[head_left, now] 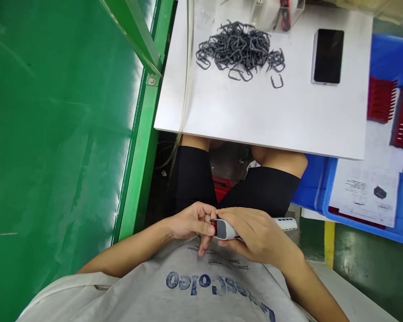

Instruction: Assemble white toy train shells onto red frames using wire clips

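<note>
**Two-hand hold on a white handheld device (226, 230) above the lap**
Left hand (191, 221) pinches the device's red end; right hand (258, 237) wraps its grey-and-white body. Ahead, the white table (255, 120) carries a heap of grey U-shaped clips (238, 49) and a black-screened smartphone (328, 57). To the right, a blue crate (389, 58) holds red racks (381, 99) and a printed sheet (366, 197).

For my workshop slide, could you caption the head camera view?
The left hand and right hand grip a white handheld device with a red end, over black shorts.
</note>
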`<act>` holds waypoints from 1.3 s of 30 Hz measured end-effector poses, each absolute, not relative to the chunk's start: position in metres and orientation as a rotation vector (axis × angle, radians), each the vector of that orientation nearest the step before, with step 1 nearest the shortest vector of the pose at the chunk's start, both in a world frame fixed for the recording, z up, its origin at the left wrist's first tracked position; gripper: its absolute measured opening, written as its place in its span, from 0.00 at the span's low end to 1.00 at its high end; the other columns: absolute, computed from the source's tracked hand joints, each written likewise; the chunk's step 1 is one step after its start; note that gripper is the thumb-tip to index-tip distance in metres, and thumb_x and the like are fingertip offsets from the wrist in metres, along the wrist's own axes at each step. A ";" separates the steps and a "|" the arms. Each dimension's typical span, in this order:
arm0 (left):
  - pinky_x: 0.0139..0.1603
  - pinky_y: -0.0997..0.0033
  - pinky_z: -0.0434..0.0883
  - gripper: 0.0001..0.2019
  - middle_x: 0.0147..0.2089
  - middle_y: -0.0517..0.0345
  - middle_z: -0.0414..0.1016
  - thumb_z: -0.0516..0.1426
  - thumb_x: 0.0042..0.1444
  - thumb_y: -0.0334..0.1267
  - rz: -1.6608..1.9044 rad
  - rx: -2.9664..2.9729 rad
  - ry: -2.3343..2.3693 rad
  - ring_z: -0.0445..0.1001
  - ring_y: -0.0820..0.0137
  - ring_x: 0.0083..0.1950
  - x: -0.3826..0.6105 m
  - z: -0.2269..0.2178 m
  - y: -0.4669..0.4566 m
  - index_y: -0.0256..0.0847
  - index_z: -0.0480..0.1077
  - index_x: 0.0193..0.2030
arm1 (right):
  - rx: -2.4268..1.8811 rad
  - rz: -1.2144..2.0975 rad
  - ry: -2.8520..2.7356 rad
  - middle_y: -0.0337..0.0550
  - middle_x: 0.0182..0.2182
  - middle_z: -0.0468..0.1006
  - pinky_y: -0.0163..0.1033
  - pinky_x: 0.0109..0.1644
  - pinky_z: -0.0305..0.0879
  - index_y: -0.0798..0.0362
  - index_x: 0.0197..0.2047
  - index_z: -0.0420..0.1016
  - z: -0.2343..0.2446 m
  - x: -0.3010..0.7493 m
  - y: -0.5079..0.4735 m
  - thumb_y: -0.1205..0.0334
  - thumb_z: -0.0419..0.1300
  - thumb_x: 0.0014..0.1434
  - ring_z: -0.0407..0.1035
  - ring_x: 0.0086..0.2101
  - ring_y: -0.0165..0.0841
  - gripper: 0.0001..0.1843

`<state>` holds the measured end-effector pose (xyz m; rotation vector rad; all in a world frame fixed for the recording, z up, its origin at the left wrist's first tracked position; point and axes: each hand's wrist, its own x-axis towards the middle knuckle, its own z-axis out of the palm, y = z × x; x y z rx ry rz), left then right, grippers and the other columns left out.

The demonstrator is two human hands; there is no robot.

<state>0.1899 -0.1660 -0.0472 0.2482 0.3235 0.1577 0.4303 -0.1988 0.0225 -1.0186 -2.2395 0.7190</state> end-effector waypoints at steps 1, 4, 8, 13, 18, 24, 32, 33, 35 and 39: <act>0.19 0.72 0.80 0.21 0.26 0.55 0.86 0.80 0.59 0.48 0.146 0.248 0.325 0.81 0.64 0.18 0.191 -0.047 -0.166 0.38 0.76 0.41 | -1.021 0.705 -2.244 0.53 0.46 0.90 0.46 0.46 0.86 0.57 0.61 0.72 0.022 0.429 -0.199 0.48 0.54 0.85 0.87 0.43 0.42 0.20; 0.15 0.74 0.77 0.23 0.21 0.59 0.81 0.81 0.56 0.49 0.117 0.245 0.335 0.75 0.67 0.14 0.192 -0.047 -0.168 0.37 0.78 0.42 | -1.009 0.665 -2.274 0.53 0.45 0.89 0.45 0.38 0.81 0.58 0.58 0.74 0.018 0.424 -0.201 0.48 0.51 0.86 0.85 0.39 0.40 0.21; 0.14 0.74 0.75 0.25 0.20 0.59 0.79 0.81 0.53 0.52 0.103 0.249 0.362 0.73 0.67 0.13 0.193 -0.045 -0.170 0.36 0.78 0.40 | -1.039 0.560 -2.337 0.51 0.44 0.88 0.45 0.35 0.73 0.60 0.56 0.76 0.016 0.420 -0.202 0.45 0.49 0.86 0.82 0.37 0.39 0.26; 0.12 0.79 0.67 0.27 0.17 0.65 0.73 0.78 0.56 0.58 0.156 0.278 0.451 0.66 0.72 0.11 0.196 -0.043 -0.169 0.39 0.73 0.37 | -1.212 0.454 -2.429 0.48 0.38 0.83 0.47 0.32 0.68 0.60 0.58 0.77 0.010 0.426 -0.198 0.41 0.52 0.84 0.75 0.32 0.40 0.29; 0.13 0.78 0.64 0.28 0.18 0.69 0.70 0.70 0.64 0.66 0.264 0.405 0.588 0.62 0.75 0.11 0.194 -0.036 -0.158 0.41 0.72 0.41 | -1.390 0.292 -2.383 0.60 0.52 0.86 0.49 0.39 0.76 0.62 0.76 0.62 -0.006 0.440 -0.198 0.52 0.58 0.80 0.80 0.40 0.46 0.31; 0.43 0.68 0.85 0.37 0.51 0.50 0.88 0.82 0.52 0.47 0.595 1.368 0.941 0.88 0.60 0.47 0.174 -0.015 -0.135 0.43 0.79 0.66 | -1.490 0.657 -2.430 0.56 0.52 0.86 0.47 0.38 0.75 0.57 0.71 0.64 -0.008 0.449 -0.190 0.62 0.62 0.70 0.83 0.44 0.48 0.29; 0.68 0.55 0.85 0.29 0.69 0.46 0.84 0.64 0.75 0.35 0.511 1.942 0.623 0.87 0.55 0.66 0.171 -0.007 -0.121 0.48 0.69 0.80 | -1.352 1.014 -2.459 0.48 0.50 0.85 0.43 0.35 0.69 0.53 0.63 0.67 -0.003 0.445 -0.171 0.51 0.67 0.74 0.82 0.39 0.43 0.23; 0.67 0.56 0.85 0.28 0.68 0.46 0.85 0.65 0.75 0.35 0.527 1.937 0.652 0.87 0.55 0.65 0.170 -0.008 -0.121 0.47 0.71 0.78 | -1.353 0.959 -2.440 0.50 0.51 0.85 0.44 0.36 0.71 0.53 0.64 0.67 -0.003 0.445 -0.172 0.47 0.67 0.75 0.83 0.41 0.44 0.25; 0.67 0.57 0.85 0.26 0.66 0.46 0.87 0.67 0.73 0.35 0.574 1.926 0.709 0.88 0.55 0.63 0.168 -0.010 -0.121 0.45 0.74 0.75 | -1.400 0.806 -2.407 0.56 0.53 0.86 0.48 0.40 0.76 0.56 0.69 0.66 -0.006 0.446 -0.177 0.39 0.65 0.77 0.84 0.45 0.48 0.32; 0.64 0.59 0.87 0.23 0.62 0.46 0.89 0.70 0.71 0.39 0.592 1.872 0.811 0.90 0.55 0.59 0.163 -0.013 -0.119 0.43 0.78 0.71 | -1.525 0.491 -2.409 0.59 0.48 0.87 0.50 0.43 0.78 0.60 0.69 0.70 -0.015 0.452 -0.191 0.32 0.56 0.80 0.83 0.41 0.48 0.37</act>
